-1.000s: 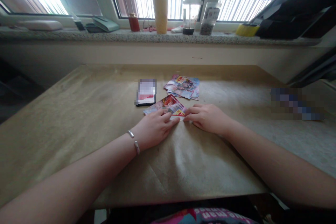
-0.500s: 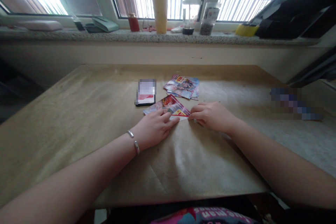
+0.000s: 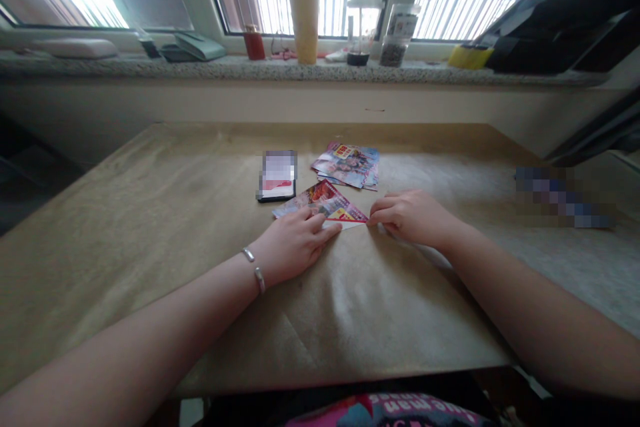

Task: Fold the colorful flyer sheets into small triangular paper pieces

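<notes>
A folded sheet of colourfully printed paper (image 3: 325, 199) lies on the table, with a narrow white strip showing along its near edge. My left hand (image 3: 295, 240) rests on it, fingers stretched out and holding it down near the middle. At the sheet's right corner, the closed fingertips of my right hand (image 3: 405, 213) pinch the tip. Behind the sheet lies a loose stack of similar printed papers (image 3: 347, 165). A dark-edged phone-like slab (image 3: 278, 177), partly blurred, sits to the left of that stack.
The table has a tan cover (image 3: 150, 227). A blurred flat item (image 3: 563, 199) lies at its right end. On the granite windowsill (image 3: 200, 70) stand a tall pale-yellow cup (image 3: 304, 7), a red jar (image 3: 254, 43), a clear container (image 3: 399, 37) and a black bag (image 3: 555, 27).
My right hand has slid a little to the right along the sheet's near edge, out to its corner tip. My left hand stays in place on the sheet.
</notes>
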